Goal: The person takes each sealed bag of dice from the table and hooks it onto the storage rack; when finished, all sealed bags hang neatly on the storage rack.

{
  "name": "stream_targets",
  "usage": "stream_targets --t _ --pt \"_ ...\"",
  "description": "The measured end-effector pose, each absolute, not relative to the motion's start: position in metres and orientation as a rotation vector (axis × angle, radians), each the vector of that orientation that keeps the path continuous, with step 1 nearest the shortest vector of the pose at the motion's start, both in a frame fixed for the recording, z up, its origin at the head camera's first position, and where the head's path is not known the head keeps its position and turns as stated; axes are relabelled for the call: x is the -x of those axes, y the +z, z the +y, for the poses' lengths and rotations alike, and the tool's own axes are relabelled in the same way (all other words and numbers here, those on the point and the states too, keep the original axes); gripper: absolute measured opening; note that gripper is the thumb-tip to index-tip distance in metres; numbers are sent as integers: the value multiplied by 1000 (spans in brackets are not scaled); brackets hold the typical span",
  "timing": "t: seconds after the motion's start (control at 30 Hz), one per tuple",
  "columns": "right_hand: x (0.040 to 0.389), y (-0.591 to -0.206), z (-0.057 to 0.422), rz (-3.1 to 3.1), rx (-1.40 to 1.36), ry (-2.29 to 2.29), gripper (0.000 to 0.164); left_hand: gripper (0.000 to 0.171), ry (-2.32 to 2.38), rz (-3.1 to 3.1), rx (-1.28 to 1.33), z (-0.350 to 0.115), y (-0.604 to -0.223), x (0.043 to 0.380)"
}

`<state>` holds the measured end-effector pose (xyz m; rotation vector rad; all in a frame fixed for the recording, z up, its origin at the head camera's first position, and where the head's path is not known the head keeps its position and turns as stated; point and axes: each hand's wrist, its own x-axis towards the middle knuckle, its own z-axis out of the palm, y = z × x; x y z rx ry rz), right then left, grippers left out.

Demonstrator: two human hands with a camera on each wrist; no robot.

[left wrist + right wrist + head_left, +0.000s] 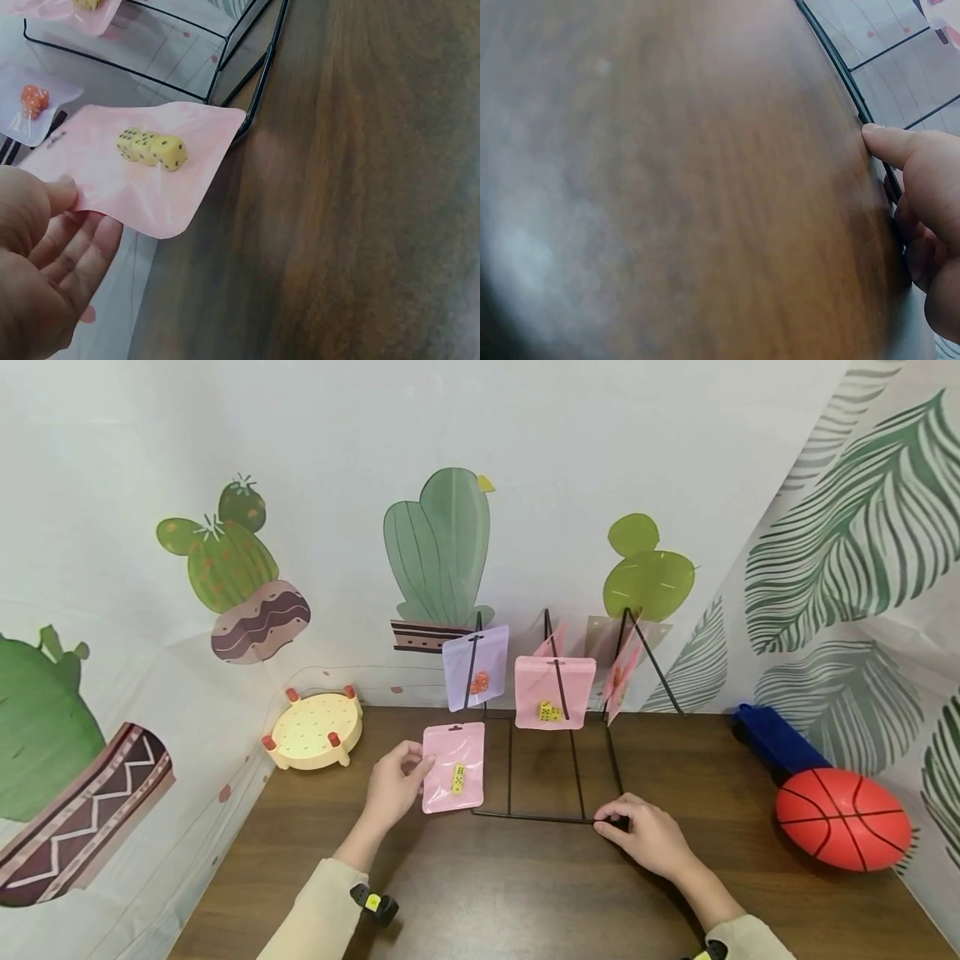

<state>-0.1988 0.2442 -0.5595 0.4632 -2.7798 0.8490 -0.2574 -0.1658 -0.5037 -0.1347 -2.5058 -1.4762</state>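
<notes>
My left hand (395,782) pinches the left edge of a pink zip bag (437,756) between thumb and fingers. Yellow dice (152,148) in a row show through its front, and the bag is held in front of a black wire rack (528,817). With thumb and fingertips, my right hand (651,835) grips the rack's front bar near its right corner. From the rack's hooks hang a purple bag (456,668) with orange-red dice, a pink bag (531,693) with yellow dice, and another pink bag (620,681) turned edge-on at the right. One more pink bag is partly hidden behind the middle one.
On the left of the wooden table (480,893) stands a round pale-yellow toy (317,727) with red-tipped pegs. A red ball (843,818) with black lines lies at the right, against a blue object (783,739). A cactus-printed cloth (330,527) hangs behind.
</notes>
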Motion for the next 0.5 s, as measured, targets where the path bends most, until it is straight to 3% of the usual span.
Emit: stream_targets --t 0.5 --pt "200 -561 245 -2785 -465 853 9 12 -1557 -2291 337 -161 -479 240"
